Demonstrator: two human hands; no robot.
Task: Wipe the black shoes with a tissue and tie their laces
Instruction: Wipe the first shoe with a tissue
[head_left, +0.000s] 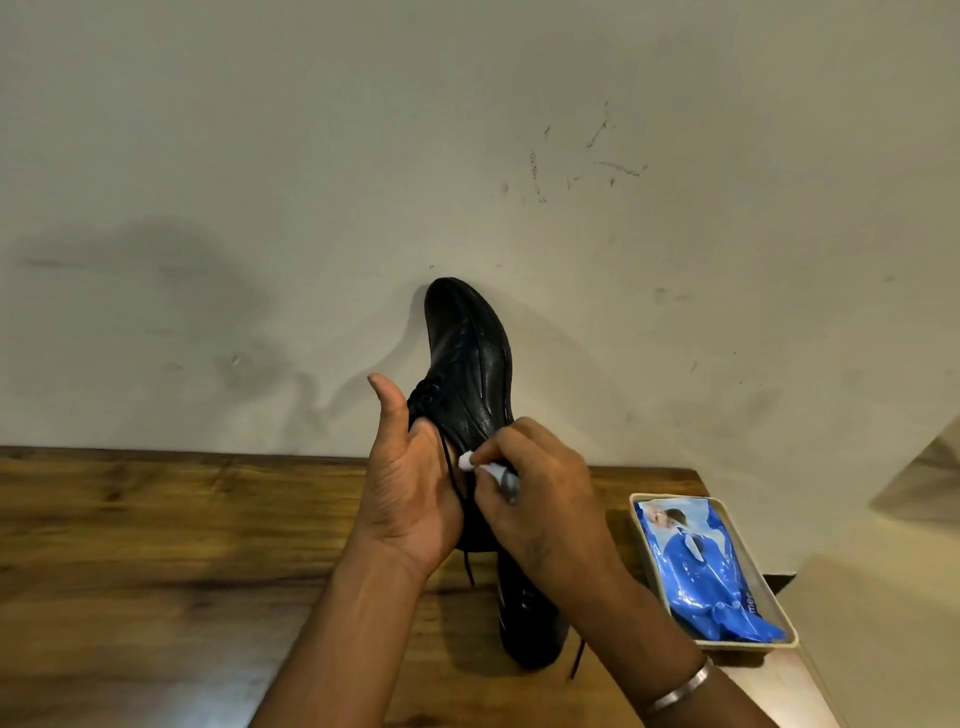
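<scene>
Right hand (537, 499) w/ tissue (467, 460) on glossy black shoe (467, 348), laces (470, 568) loose

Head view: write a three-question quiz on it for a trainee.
1. Fill in: the right hand presses a ____ against the raised shoe.
2. The pack lies in: A the tray; B the left hand; C the raised shoe.
3. True or false: the left hand is empty.

Key: 1 tissue; 2 A; 3 false, the left hand holds the raised shoe.
</scene>
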